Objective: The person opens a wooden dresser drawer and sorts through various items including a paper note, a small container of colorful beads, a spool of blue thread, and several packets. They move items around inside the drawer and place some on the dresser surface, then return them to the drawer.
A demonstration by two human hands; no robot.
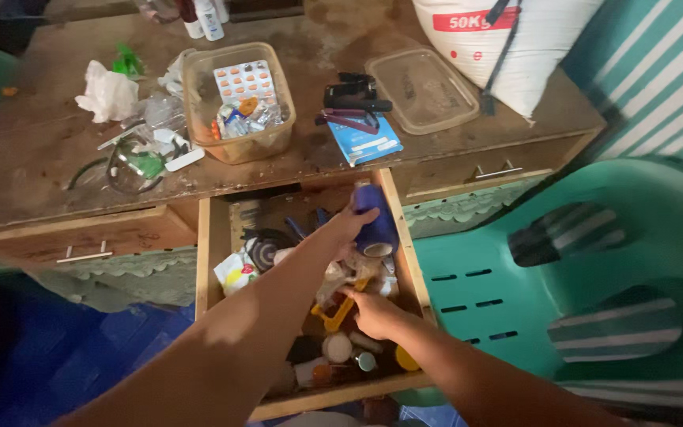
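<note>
An open wooden drawer (213, 237) under the desk is full of small clutter. My left hand (347, 225) reaches across it and grips a blue cylindrical container (375, 224) held over the drawer's right side. My right hand (373, 312) is lower in the drawer, fingers curled and pointing at a yellow plastic piece (335, 314) and crumpled clear wrappers (340, 273). Round lids and small jars (337, 348) lie near the drawer's front edge.
On the worn wooden desk (41, 150) stand a clear tub of pill blister packs (240, 103), its lid (423, 89), a blue card with dark clips (361, 119), crumpled tissue (107, 93) and a white sack (507, 39). A teal plastic chair (579, 269) stands right.
</note>
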